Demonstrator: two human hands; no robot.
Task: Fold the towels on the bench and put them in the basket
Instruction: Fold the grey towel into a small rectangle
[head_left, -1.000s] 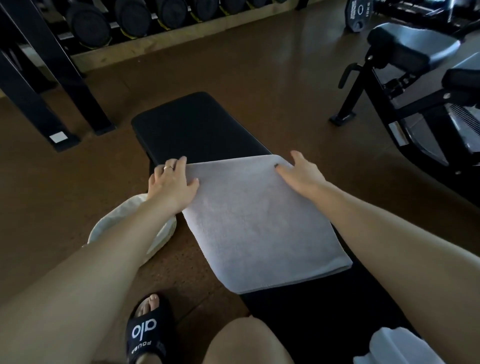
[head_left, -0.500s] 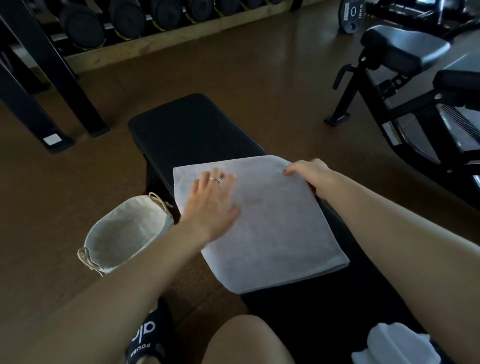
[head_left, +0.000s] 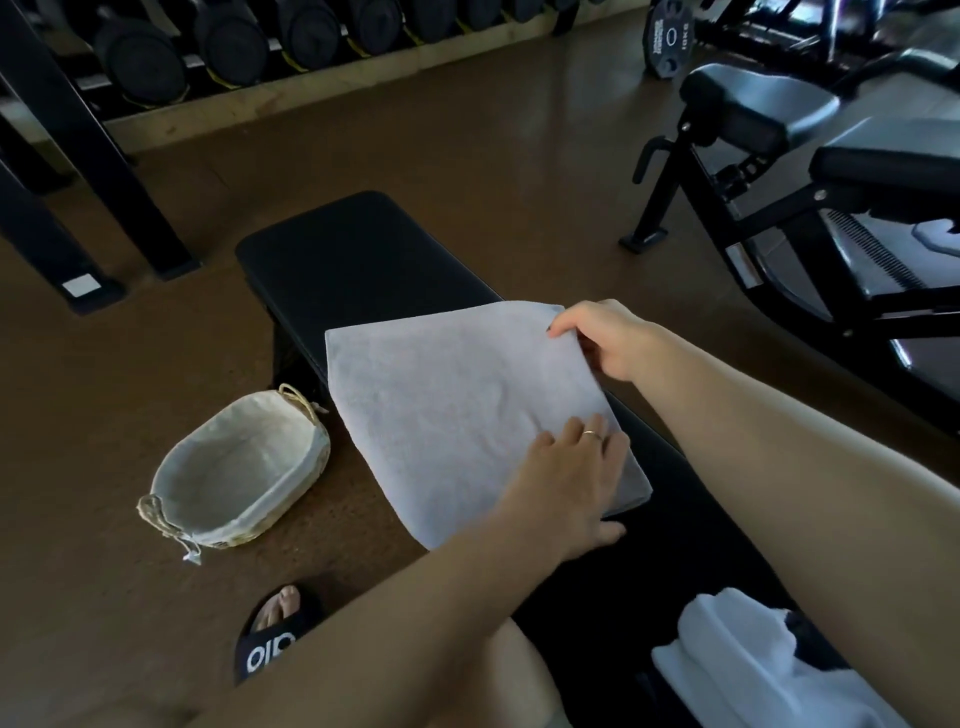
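**Ana:** Starting from the biggest thing, what did the scene show?

**Ben:** The black bench (head_left: 363, 260) ran away from the person across the brown floor. A grey towel (head_left: 457, 405) lay flat on it, already doubled by the look of its thick near edge, with its left side hanging past the bench's edge. On the floor just beside that side stood the basket (head_left: 311, 457), lined with cloth and with nothing in it. More white towels (head_left: 737, 670) sat bunched at the near end of the bench.

**Ana:** Which step was in hand?

**Ben:** Folding, it seemed, about midway through this towel. The next move likely called for bringing the far right corner over toward the opposite edge, keeping the edges matched, then lowering the folded towel into the basket.

**Ana:** And the hands?

**Ben:** The left hand (head_left: 571, 483) reached across the body and lay palm down on the towel's near right part, fingers straight and pressing, thumb just off the edge on the bench, a ring (head_left: 592, 434) on one finger. The right hand (head_left: 608, 338) was at the far right corner, fingers curled and pinching that corner, which lifted slightly over them.
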